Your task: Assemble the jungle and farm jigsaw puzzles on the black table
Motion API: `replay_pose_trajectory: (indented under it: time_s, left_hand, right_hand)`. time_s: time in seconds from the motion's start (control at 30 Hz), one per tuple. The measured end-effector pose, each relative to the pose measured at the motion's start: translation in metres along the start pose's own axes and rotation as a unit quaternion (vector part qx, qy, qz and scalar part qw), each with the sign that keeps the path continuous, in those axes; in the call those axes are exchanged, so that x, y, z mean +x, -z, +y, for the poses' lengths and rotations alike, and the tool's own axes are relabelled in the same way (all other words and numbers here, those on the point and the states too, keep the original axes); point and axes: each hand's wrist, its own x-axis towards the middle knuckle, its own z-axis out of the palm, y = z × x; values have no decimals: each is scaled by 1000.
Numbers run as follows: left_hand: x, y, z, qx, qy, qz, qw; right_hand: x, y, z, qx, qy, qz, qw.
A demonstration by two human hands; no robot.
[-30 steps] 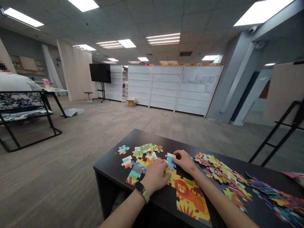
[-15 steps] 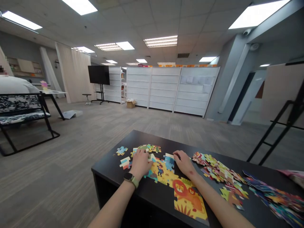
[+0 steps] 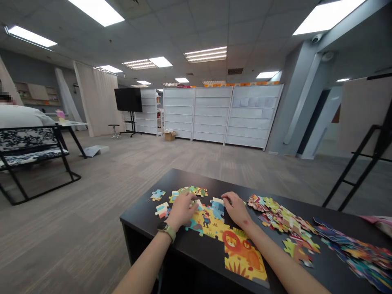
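Observation:
A partly joined jigsaw puzzle (image 3: 241,257) lies on the black table, showing two lions and a small figure on yellow. Over its upper left part is my left hand (image 3: 183,209), a watch on its wrist. Its fingers bend down around a pale puzzle piece (image 3: 199,205), the fingertips partly hidden. My right hand (image 3: 235,205) rests beside a blue puzzle piece (image 3: 217,207) on the puzzle's upper edge, its fingers loosely curved and holding nothing I can see. Loose puzzle pieces (image 3: 162,209) lie left of and beyond my left hand.
Right of my right forearm spreads a heap of puzzle pieces (image 3: 283,216), with a darker pile (image 3: 361,253) farther right. The black table (image 3: 143,220) ends close by on the left. A person in white sits on a patterned chair (image 3: 30,139). An easel (image 3: 355,171) stands at right.
My left hand has shifted slightly, its fingers now reaching a little farther right over the pieces. The right hand stays nearly still beside the blue piece. The view has tilted slightly.

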Motion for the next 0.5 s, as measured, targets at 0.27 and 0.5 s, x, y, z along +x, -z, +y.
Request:
replay_pose_trajectory:
  time_s: [0.27, 0.5]
  left_hand:
    - [-1, 43, -93, 141, 262, 53, 953]
    - [2, 47, -118, 117, 272, -6, 955]
  right_hand:
    - [3, -1, 5, 7, -3, 6, 1000]
    - [3, 0, 2, 35, -5, 15, 999]
